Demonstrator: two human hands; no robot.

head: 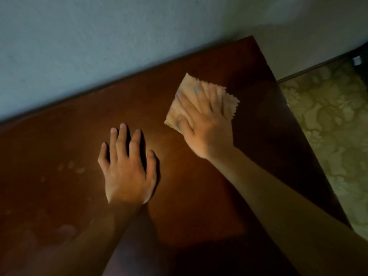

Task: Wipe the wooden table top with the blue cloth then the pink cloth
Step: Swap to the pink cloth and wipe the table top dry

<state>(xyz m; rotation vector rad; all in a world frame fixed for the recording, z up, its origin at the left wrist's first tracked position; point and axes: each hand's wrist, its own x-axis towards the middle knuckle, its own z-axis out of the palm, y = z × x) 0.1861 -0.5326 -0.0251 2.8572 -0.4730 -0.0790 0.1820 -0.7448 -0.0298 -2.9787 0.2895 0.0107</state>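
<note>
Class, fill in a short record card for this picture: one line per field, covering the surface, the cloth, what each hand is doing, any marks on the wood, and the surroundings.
Surface: wooden table top, dark brown, set against a pale wall
Cloth: pinkish-tan cloth with zigzag edges, lying flat near the table's far right part
Right hand: presses flat on the cloth, fingers spread
Left hand: rests flat on bare wood, holds nothing
Marks: faint pale smudges left of the left hand
Floor: patterned carpet to the right
Blue cloth: not in view

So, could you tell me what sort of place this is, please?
Probably a room in a home: a dark brown wooden table top against a plain pale wall, with green floral-patterned carpet alongside.
</note>
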